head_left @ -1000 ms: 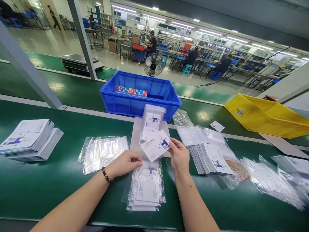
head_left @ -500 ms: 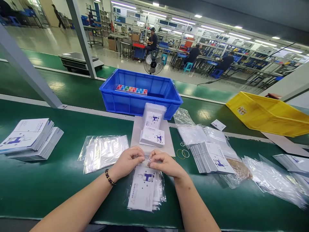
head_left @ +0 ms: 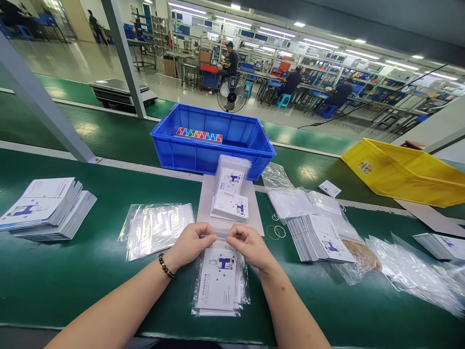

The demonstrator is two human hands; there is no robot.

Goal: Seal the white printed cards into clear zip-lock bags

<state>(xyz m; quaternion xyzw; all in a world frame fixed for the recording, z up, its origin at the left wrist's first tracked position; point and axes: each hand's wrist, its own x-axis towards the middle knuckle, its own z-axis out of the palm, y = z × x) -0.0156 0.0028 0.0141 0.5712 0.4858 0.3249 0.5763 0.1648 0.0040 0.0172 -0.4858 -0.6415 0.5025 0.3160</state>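
My left hand [head_left: 192, 245] and my right hand [head_left: 251, 246] pinch the upper edge of a clear plastic bag [head_left: 221, 242], one at each side. Inside the bag lies a white booklet [head_left: 217, 286] with a purple picture. Under it, several more bagged booklets form a loose pile. Beyond my fingers, a stack of small white booklets [head_left: 229, 206] sits on a grey board [head_left: 203, 198]. Flat empty plastic bags [head_left: 156, 232] lie to the left of my left hand. Rubber bands [head_left: 279, 231] are on the green table right of my right hand.
A blue bin [head_left: 214, 155] with a colourful printed item stands behind the board. Booklet stacks lie at the far left [head_left: 43, 208] and at the right [head_left: 319, 237], near more plastic bags [head_left: 410, 271]. A yellow bin [head_left: 403, 177] stands back right; a metal post [head_left: 123, 58] rises at left.
My hands have spread slightly apart along the bag's upper edge. The bagged booklet has straightened and shifted a little to the right.
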